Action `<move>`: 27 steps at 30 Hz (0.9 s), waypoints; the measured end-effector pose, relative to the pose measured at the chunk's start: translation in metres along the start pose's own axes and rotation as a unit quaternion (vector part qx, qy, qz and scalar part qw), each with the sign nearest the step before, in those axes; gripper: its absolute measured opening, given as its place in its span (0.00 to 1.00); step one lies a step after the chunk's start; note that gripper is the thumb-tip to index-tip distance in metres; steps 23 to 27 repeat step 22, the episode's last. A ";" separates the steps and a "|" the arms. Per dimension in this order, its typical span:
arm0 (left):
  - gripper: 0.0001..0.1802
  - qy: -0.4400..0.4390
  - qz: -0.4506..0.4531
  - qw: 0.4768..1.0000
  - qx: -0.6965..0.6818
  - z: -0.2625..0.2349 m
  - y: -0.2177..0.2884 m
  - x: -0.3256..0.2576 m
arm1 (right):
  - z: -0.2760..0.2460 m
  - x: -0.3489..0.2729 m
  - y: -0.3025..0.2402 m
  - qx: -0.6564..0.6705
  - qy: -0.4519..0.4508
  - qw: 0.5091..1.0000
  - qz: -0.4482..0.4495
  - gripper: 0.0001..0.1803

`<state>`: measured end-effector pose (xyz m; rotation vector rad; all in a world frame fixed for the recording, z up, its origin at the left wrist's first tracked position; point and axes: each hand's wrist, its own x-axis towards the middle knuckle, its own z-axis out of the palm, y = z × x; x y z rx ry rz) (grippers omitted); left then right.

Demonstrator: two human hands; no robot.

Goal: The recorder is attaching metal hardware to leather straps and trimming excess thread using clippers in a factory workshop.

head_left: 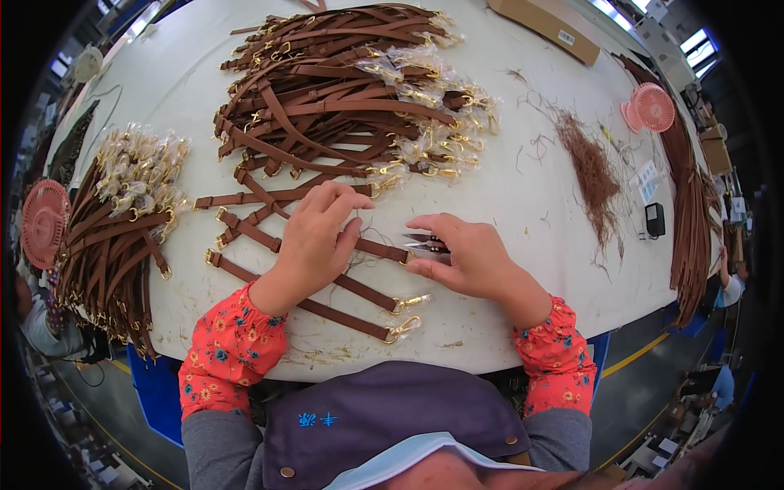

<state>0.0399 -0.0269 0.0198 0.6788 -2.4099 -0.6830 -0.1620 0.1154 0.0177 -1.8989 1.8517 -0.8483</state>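
Note:
My left hand (314, 237) hovers over the brown leather straps, thumb and forefinger apart, with nothing visible between them. A pair of thread snips (429, 243) is held in my right hand (474, 255), blades pointing left, thumb and forefinger spread past them. Under and between my hands lies a strap (380, 247), its right end near my right thumb. Closer to me are two more straps: one (367, 291) with a gold clasp at its right end, and the nearest strap (343, 317) with a gold snap hook (403, 328). My left hand partly covers the straps.
A large heap of brown straps (318, 106) with plastic-wrapped gold hooks fills the far middle. Another strap bundle (114, 253) hangs over the left edge. Thread scraps (588, 167), a pink fan (651, 108), a small black box (654, 220) and long straps (690, 204) are right.

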 end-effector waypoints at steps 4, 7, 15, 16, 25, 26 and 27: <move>0.14 -0.103 0.102 0.989 0.011 -0.002 0.002 -0.005 | 0.000 -0.002 -0.003 -0.017 -0.071 0.997 0.008 0.17; 0.13 -0.145 0.117 0.982 -0.010 -0.001 -0.001 -0.006 | -0.007 0.001 -0.004 0.039 -0.141 0.988 0.044 0.15; 0.11 -0.081 0.231 0.969 -0.024 0.006 -0.003 -0.006 | -0.002 0.012 -0.006 0.360 -0.099 0.912 0.168 0.10; 0.11 -0.067 0.244 0.967 -0.023 0.006 -0.003 -0.006 | 0.003 0.011 -0.006 0.396 -0.121 0.894 0.170 0.10; 0.12 -0.008 0.321 0.947 0.024 0.001 -0.005 -0.008 | 0.015 0.014 -0.001 0.473 -0.146 0.847 0.192 0.10; 0.12 -0.008 0.321 0.947 0.024 0.001 -0.005 -0.008 | 0.015 0.014 -0.001 0.473 -0.146 0.847 0.192 0.10; 0.12 -0.008 0.321 0.947 0.024 0.001 -0.005 -0.008 | 0.015 0.014 -0.001 0.473 -0.146 0.847 0.192 0.10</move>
